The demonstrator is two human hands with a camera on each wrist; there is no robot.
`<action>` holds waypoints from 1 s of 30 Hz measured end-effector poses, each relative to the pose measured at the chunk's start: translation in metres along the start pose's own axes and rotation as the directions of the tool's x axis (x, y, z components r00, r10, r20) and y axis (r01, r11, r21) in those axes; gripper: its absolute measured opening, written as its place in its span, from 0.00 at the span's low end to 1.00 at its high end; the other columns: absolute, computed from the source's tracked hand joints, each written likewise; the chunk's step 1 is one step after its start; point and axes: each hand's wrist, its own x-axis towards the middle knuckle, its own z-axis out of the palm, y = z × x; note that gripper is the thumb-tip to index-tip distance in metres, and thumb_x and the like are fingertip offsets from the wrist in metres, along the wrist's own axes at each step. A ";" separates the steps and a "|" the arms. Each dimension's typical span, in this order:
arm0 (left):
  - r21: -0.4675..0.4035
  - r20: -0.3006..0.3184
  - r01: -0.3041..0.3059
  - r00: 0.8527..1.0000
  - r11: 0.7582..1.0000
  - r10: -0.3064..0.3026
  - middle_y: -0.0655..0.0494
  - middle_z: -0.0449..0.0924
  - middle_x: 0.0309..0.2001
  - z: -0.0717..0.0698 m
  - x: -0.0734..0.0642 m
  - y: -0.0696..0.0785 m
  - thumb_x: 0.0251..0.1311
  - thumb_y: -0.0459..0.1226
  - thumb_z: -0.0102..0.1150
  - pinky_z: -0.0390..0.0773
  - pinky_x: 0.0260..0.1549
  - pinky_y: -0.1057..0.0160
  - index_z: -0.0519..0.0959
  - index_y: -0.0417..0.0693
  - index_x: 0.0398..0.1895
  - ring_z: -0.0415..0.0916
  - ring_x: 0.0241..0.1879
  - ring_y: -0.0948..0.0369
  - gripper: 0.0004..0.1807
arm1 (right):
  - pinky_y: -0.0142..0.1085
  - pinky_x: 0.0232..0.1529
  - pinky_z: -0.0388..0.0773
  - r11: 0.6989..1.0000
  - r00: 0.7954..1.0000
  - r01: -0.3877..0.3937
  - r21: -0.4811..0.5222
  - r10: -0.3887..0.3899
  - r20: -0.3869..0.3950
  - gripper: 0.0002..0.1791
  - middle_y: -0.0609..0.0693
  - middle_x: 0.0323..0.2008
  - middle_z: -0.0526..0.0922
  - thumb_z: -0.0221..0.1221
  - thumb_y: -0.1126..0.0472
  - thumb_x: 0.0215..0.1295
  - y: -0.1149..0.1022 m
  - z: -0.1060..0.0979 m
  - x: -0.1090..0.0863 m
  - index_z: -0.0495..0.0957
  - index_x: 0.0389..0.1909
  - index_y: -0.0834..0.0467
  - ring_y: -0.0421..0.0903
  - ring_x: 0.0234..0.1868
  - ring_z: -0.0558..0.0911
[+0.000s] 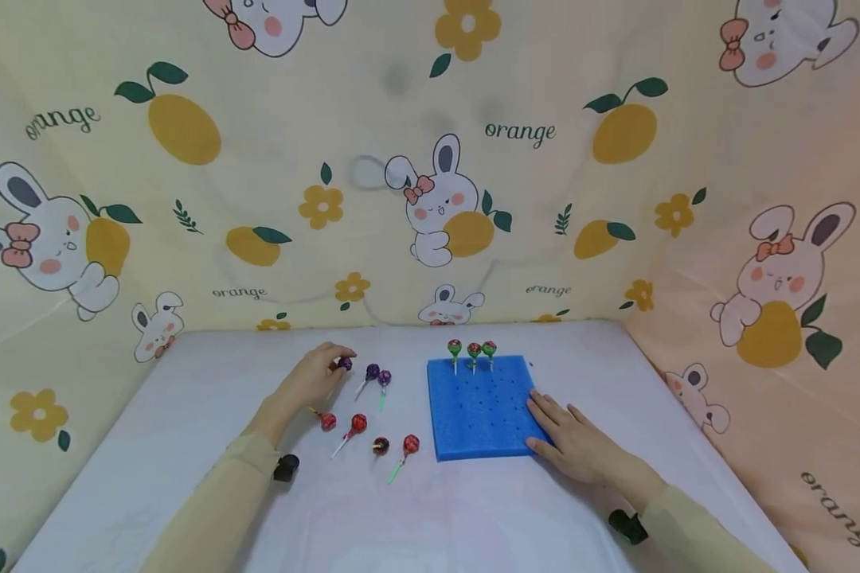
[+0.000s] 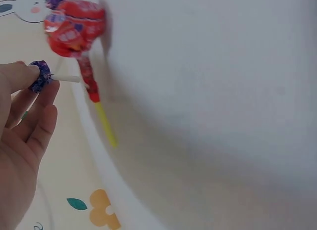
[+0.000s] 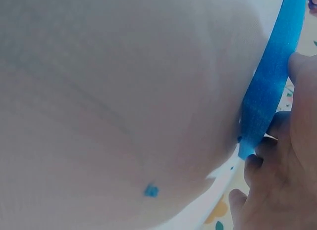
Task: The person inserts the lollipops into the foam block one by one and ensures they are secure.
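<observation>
Purple lollipop (image 1: 345,364): left of the foam block, toward the far side, its wrapped head pinched by the left hand (image 1: 315,376).
Cloth backdrop (image 1: 294,143): cream, peach at right; rises on the far, left and right sides, printed with rabbits (image 1: 440,231), oranges (image 1: 625,134) and yellow flowers (image 1: 338,208).
Table (image 1: 416,517): white-covered, reaching back to the cloth.
Sleeves (image 1: 211,505): beige, entering from the near left and near right.
Foam block (image 1: 487,438): blue, flat right of centre, dotted with holes; three green lollipops (image 1: 455,348) stand upright in a row along its far edge.
Right hand (image 1: 576,442): fingers extended and apart, touching the block's right edge.
Left hand: thumb and fingers together on the purple wrapper; white stick visible in the left wrist view.
Black wrist pieces (image 1: 286,468): one beside each wrist.
Loose lollipops: two purple ones (image 1: 372,372) lie just right of the left hand; nearer, three red ones (image 1: 358,423) and a dark brown one (image 1: 381,446) lie scattered.
Blue scrap (image 3: 151,190): on the table, apart from the block, in the right wrist view.
</observation>
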 end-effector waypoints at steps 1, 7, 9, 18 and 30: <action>-0.005 -0.022 -0.027 0.999 1.000 0.027 0.41 0.79 0.57 0.000 -0.001 0.001 0.71 0.28 0.59 0.83 0.51 0.48 0.81 0.40 0.60 0.81 0.48 0.50 0.16 | 0.67 0.75 0.53 1.000 1.000 0.000 -0.001 0.000 0.001 0.42 0.64 0.81 0.53 0.50 0.39 0.80 0.000 0.000 0.000 0.56 0.80 0.66 0.66 0.79 0.57; -0.075 -0.146 -0.112 0.984 0.991 0.101 0.42 0.79 0.53 0.000 -0.006 0.010 0.67 0.25 0.62 0.84 0.47 0.46 0.84 0.38 0.53 0.83 0.46 0.49 0.13 | 0.67 0.75 0.53 1.000 1.000 0.006 -0.001 -0.006 0.001 0.42 0.64 0.81 0.53 0.48 0.39 0.81 0.000 0.001 -0.002 0.56 0.80 0.65 0.66 0.79 0.57; -0.092 -0.174 -0.129 0.978 0.987 0.112 0.43 0.80 0.53 -0.001 -0.007 0.015 0.68 0.26 0.62 0.84 0.46 0.47 0.84 0.39 0.52 0.82 0.46 0.50 0.12 | 0.67 0.75 0.53 1.000 1.000 -0.001 -0.001 0.001 0.004 0.42 0.63 0.81 0.52 0.48 0.39 0.81 0.000 0.001 -0.003 0.56 0.80 0.65 0.66 0.79 0.56; -0.162 -0.287 -0.180 0.949 0.970 0.128 0.50 0.81 0.54 -0.007 -0.006 0.045 0.74 0.32 0.60 0.82 0.41 0.59 0.86 0.44 0.51 0.79 0.42 0.58 0.09 | 0.67 0.75 0.53 1.000 1.000 0.007 -0.005 -0.007 -0.007 0.42 0.64 0.81 0.53 0.48 0.38 0.80 0.002 0.002 -0.001 0.57 0.80 0.65 0.67 0.79 0.57; -0.259 -0.374 -0.255 0.916 0.932 0.147 0.49 0.79 0.55 0.006 0.003 0.084 0.71 0.31 0.63 0.82 0.39 0.65 0.82 0.40 0.57 0.84 0.44 0.55 0.14 | 0.67 0.75 0.53 1.000 1.000 0.011 0.009 -0.011 -0.020 0.42 0.64 0.81 0.53 0.48 0.39 0.81 0.004 0.003 -0.003 0.57 0.80 0.66 0.66 0.79 0.57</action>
